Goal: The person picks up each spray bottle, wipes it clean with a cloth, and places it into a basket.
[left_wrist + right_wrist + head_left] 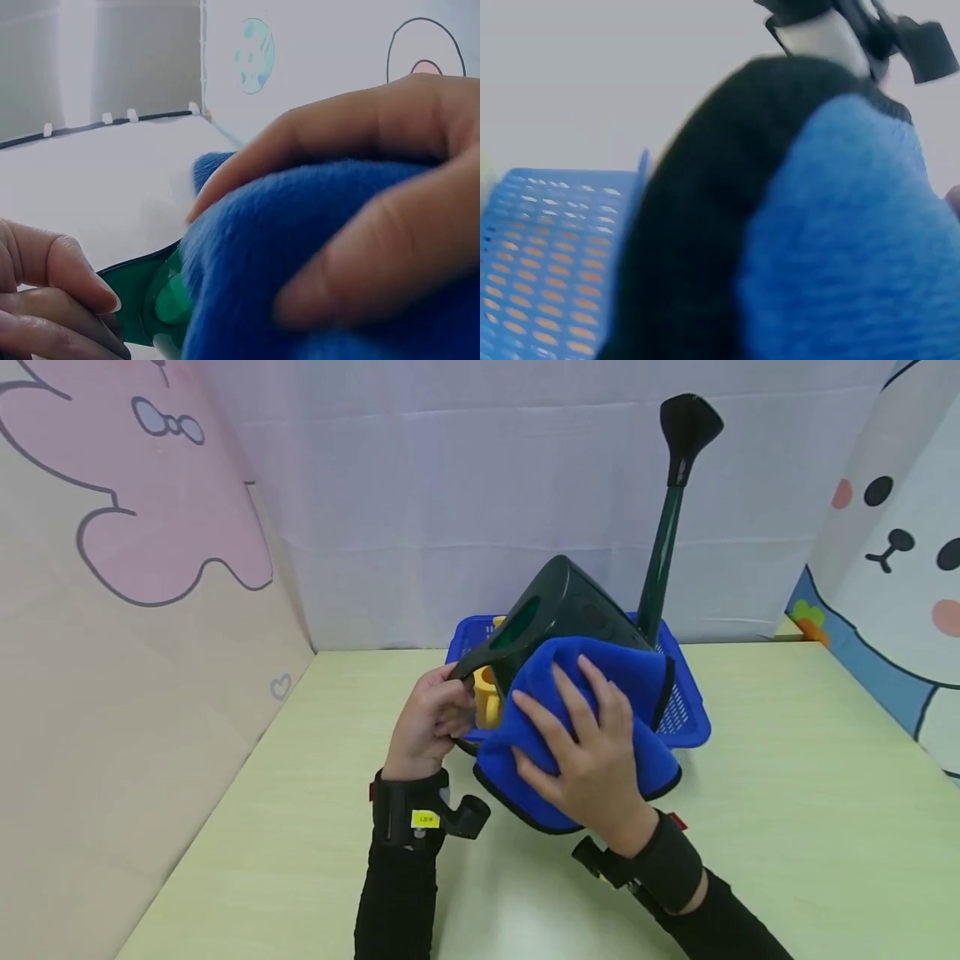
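Observation:
A dark green watering can [577, 610] is held tilted above the table, its long spout pointing up to a black sprinkler head [688, 431]. My left hand [431, 718] grips the can's handle [487, 653] with curled fingers. Over the can's near side lies a blue cloth [525, 735] with a black edge. My right hand [588, 747] presses the cloth against the can with its fingers spread. In the left wrist view the right thumb and fingers lie on the cloth [255, 225]. The cloth fills much of the right wrist view and hides the can there.
Behind the can a blue plastic basket [693, 718] stands on the pale green table [787, 793]. Yellow items [487, 702] show inside the basket, partly hidden. A white sheet [450, 510] hangs at the back, and printed cartoon panels flank the table.

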Demonstrator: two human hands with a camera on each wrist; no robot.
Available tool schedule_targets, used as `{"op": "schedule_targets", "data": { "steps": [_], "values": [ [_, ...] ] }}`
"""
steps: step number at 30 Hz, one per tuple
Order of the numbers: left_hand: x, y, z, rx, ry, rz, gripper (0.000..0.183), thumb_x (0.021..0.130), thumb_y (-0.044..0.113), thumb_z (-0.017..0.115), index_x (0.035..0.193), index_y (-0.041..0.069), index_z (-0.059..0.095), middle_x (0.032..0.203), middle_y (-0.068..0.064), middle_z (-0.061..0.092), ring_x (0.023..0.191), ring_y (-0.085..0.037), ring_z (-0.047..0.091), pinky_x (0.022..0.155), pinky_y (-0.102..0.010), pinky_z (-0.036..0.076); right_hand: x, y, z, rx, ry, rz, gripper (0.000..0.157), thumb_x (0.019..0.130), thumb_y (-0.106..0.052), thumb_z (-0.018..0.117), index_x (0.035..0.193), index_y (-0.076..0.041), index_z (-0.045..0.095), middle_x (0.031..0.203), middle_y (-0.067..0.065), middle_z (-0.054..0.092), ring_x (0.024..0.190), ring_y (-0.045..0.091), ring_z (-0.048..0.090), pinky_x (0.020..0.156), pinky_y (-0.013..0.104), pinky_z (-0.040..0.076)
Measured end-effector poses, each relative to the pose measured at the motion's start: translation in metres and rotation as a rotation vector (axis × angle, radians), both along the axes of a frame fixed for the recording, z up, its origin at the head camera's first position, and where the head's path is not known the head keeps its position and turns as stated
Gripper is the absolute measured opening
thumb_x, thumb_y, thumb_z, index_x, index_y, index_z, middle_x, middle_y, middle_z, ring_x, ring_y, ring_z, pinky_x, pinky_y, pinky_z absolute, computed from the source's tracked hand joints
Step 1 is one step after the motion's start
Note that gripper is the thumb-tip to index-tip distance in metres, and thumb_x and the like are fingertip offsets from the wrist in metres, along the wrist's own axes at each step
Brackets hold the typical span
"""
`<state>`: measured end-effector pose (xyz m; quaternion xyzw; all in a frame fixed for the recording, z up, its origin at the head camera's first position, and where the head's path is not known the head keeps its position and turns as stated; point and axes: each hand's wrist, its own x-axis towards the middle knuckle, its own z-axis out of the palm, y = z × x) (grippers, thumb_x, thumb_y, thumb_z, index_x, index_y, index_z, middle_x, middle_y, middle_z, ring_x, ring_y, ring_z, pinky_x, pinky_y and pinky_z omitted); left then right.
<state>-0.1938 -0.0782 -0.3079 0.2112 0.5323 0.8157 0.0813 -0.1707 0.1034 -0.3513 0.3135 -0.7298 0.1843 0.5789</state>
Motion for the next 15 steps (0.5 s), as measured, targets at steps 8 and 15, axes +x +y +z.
{"op": "schedule_targets", "data": {
  "steps": [8, 15],
  "values": [
    [-0.001, 0.002, -0.001, -0.001, 0.001, 0.010, 0.012, 0.076, 0.000, 0.040, 0.070, 0.009, 0.044, 0.046, 0.008, 0.034, 0.036, -0.006, 0.028, 0.036, -0.016, 0.023, -0.001, -0.001, -0.004, 0.046, -0.009, -0.019, 0.043, 0.082, -0.036, 0.050, 0.117, -0.012, 0.056, 0.125, 0.022, 0.048, 0.121, 0.042, 0.034, 0.087, 0.063, 0.033],
    [-0.003, 0.003, 0.000, 0.007, -0.003, -0.020, 0.014, 0.074, -0.001, 0.040, 0.067, 0.011, 0.044, 0.044, 0.009, 0.034, 0.035, -0.006, 0.028, 0.036, -0.017, 0.022, -0.006, 0.023, 0.010, -0.148, -0.101, 0.095, 0.044, 0.083, -0.041, 0.047, 0.112, -0.009, 0.056, 0.124, 0.024, 0.048, 0.123, 0.039, 0.033, 0.095, 0.063, 0.028]
  ]
}}
